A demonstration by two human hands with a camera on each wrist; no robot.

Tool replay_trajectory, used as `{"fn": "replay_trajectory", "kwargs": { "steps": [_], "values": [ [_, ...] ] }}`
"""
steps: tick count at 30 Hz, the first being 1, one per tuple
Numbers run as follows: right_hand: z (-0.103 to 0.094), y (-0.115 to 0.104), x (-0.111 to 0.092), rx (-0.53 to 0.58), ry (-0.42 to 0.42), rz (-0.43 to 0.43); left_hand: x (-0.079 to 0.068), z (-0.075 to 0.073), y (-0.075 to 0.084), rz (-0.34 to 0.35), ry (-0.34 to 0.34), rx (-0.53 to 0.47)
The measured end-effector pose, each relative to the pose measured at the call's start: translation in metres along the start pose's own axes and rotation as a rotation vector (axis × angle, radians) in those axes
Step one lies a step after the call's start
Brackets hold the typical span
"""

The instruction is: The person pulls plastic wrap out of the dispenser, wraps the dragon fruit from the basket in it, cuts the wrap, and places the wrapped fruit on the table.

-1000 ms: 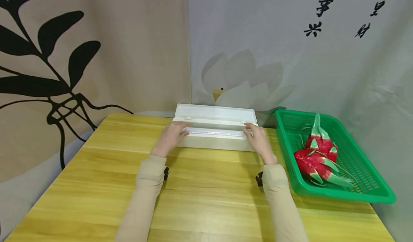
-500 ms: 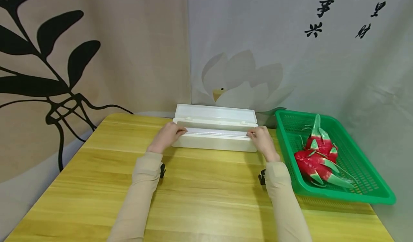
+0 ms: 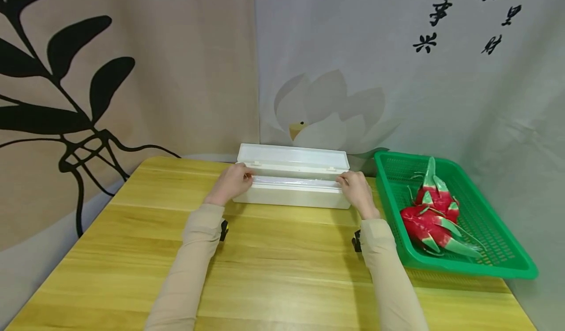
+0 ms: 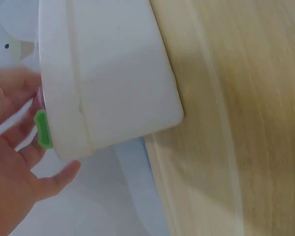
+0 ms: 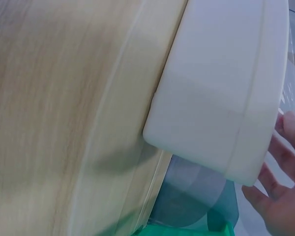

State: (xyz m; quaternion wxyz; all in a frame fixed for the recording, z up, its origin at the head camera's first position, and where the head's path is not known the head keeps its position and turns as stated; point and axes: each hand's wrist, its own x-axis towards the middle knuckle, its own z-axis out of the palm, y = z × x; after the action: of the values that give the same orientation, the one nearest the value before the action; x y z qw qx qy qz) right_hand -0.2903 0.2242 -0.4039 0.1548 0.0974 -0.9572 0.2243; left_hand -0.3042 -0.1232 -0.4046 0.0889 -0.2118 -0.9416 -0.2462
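Note:
A long white cling film dispenser box lies on the table with its lid raised. Clear cling film shows along its opening. At the box's left end my left hand pinches the film's edge between thumb and finger. My right hand pinches the film at the right end. A small green plastic piece sits on the box's rim by my left fingers. In the right wrist view, a shiny strip of film rises above the rim beside my right fingertips. The roll inside is hidden.
A green plastic basket stands at the right side of the table, holding red dragon fruits with green tips. The wooden table ends at a printed curtain behind the box.
Both hands were loosely spread over the box's ends; their fingers have since closed on the film's edge. In the last half second the left hand has risen slightly.

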Motion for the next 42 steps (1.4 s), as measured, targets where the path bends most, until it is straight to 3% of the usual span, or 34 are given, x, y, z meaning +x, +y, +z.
{"fn": "replay_trajectory", "kwargs": {
  "steps": [5,11,16,22,36,42],
  "values": [
    [0.002,0.000,0.001,0.004,0.020,0.016,0.002,0.001,-0.001,0.006,0.029,0.022],
    [0.004,-0.001,0.002,0.046,0.071,0.007,0.002,0.005,-0.004,-0.014,0.054,-0.021],
    [0.006,-0.001,0.003,0.134,0.114,-0.007,0.003,0.010,-0.009,0.025,0.123,-0.030],
    [0.007,-0.002,0.005,0.264,0.157,-0.008,0.004,0.013,-0.011,0.010,0.186,-0.048],
    [0.006,0.002,0.009,0.366,0.225,0.036,0.011,0.009,-0.006,-0.051,0.232,-0.313],
    [0.003,0.003,0.009,0.368,0.243,0.037,0.012,0.005,-0.002,-0.065,0.236,-0.335]
  ]
}}
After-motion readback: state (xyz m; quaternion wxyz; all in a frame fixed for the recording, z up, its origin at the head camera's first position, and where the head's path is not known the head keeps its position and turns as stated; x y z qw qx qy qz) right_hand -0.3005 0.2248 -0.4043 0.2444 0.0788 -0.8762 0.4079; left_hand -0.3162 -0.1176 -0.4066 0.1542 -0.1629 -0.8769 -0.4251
